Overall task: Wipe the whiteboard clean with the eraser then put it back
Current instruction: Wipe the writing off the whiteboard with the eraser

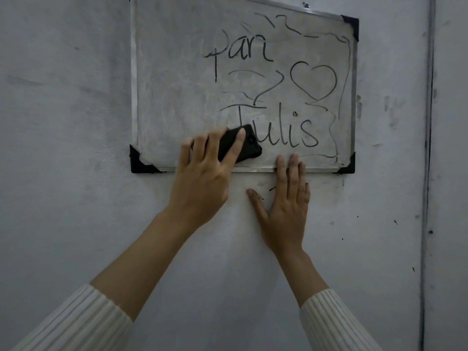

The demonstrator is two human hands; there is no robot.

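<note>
The black eraser (pixel 250 146) lies flat against the whiteboard (pixel 172 84), at about 6 o'clock from the board's middle and just above the bottom frame, covering the foot of the first letter of "Tulis" (pixel 286 134). The left hand (pixel 205 173) grips it from 7 o'clock, with the fingers curled over its left end and the thumb laid across its face. At 4 o'clock from the eraser the right hand (pixel 286 206) rests flat, its fingers straight and loose and holding nothing; the fingertips lap over the bottom frame onto the board while the palm and thumb lie on the wall (pixel 63 122) below. The board's left half is smeared grey and bears no writing. The right half carries the word "pan" (pixel 240 49) at 12 o'clock, a drawn heart (pixel 314 81) at 3 o'clock and loose squiggles around them. Black caps (pixel 140 160) cover the board's corners. Cream ribbed sleeves (pixel 83 323) cover both forearms at the bottom of the view.
</note>
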